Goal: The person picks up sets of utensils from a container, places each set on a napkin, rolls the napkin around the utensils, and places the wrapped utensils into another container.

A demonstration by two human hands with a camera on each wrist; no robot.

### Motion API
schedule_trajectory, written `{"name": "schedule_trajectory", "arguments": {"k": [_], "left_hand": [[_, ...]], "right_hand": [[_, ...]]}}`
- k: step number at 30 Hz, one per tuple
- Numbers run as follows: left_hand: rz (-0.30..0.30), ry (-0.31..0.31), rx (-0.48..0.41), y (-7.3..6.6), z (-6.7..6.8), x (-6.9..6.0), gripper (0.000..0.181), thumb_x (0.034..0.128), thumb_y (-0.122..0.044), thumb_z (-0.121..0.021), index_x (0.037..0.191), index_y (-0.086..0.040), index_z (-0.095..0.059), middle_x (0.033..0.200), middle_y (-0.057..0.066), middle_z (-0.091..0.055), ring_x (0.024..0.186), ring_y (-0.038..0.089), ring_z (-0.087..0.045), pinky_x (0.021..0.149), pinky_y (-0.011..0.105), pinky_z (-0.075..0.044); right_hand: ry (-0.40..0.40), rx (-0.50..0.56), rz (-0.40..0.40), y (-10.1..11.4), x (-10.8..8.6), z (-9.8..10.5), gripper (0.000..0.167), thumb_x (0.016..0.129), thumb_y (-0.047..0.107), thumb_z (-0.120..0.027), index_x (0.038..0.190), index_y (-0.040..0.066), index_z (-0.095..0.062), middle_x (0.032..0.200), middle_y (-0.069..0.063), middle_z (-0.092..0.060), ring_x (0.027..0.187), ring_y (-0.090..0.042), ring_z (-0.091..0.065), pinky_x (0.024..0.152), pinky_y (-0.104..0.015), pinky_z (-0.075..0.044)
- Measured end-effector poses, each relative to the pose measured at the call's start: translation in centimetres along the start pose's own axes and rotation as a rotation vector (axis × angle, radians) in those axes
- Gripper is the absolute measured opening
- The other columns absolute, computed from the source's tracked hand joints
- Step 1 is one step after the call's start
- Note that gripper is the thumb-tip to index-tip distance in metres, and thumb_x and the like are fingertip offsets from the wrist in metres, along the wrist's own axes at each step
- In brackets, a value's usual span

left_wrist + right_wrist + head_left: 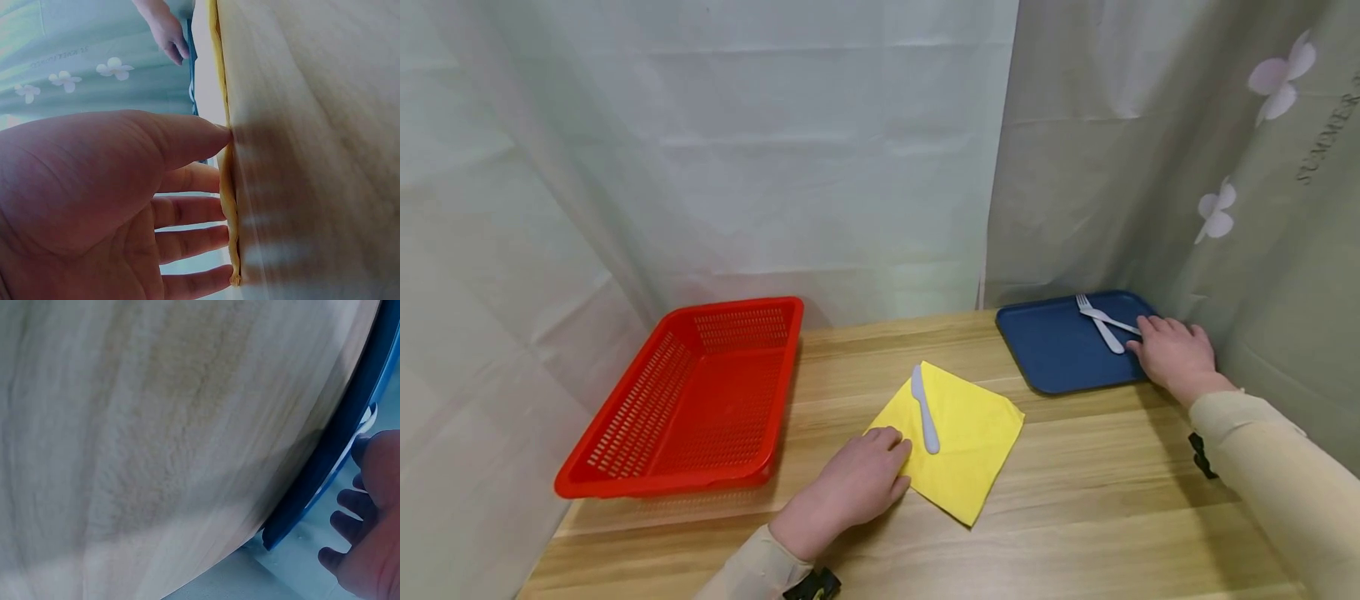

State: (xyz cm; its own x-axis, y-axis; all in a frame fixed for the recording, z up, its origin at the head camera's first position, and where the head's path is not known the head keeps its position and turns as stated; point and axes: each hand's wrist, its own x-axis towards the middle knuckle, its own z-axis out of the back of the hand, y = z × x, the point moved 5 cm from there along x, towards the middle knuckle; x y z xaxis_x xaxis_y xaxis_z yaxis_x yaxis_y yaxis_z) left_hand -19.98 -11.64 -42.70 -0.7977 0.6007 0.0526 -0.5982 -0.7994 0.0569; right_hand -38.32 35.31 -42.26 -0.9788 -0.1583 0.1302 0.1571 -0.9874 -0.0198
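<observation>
A yellow napkin (973,417) lies flat on the table, turned cornerwise, and a pale grey plastic knife (927,417) rests on it. My left hand (857,479) touches the napkin's left side; its fingers are fairly straight, and thumb and fingertips meet the cloth's edge in the left wrist view. Over the right side of a blue tray (1048,354) is my right hand (1176,354), its fingers spread. On that tray a white fork (1105,333) is crossed by a second light utensil (1116,322), whose end reaches my right fingers. Whether they touch it is unclear.
A red perforated plastic basket (730,396) stands at the left of the wooden table (1075,508). Pale curtains (820,167) hang behind and on both sides, close to the tray at the right.
</observation>
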Motion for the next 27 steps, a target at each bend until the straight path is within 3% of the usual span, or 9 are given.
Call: {"name": "schedule_trajectory", "arguments": {"k": [14,27], "left_hand": [[0.004,-0.001,-0.004,-0.02,0.30,0.11,0.043,0.1027,-0.032,-0.078,0.136,-0.006,-0.072,0.130,0.010,-0.066,0.123,0.030,-0.065,0.097,0.047,-0.059],[0.010,0.006,-0.017,0.04,0.22,0.08,0.044,0.1026,-0.032,-0.079,0.138,-0.006,-0.072,0.131,0.010,-0.066,0.123,0.030,-0.065,0.099,0.048,-0.059]], "right_hand": [[-0.021,-0.020,0.033,0.41,0.40,0.00,0.048,0.105,0.010,-0.065,0.138,-0.023,-0.054,0.133,-0.043,-0.061,0.120,-0.062,-0.060,0.102,-0.073,-0.047],[0.000,-0.009,0.014,0.30,0.89,-0.37,0.040,0.104,0.010,-0.066,0.130,-0.020,-0.060,0.126,-0.041,-0.062,0.116,-0.061,-0.059,0.094,-0.074,-0.048]]}}
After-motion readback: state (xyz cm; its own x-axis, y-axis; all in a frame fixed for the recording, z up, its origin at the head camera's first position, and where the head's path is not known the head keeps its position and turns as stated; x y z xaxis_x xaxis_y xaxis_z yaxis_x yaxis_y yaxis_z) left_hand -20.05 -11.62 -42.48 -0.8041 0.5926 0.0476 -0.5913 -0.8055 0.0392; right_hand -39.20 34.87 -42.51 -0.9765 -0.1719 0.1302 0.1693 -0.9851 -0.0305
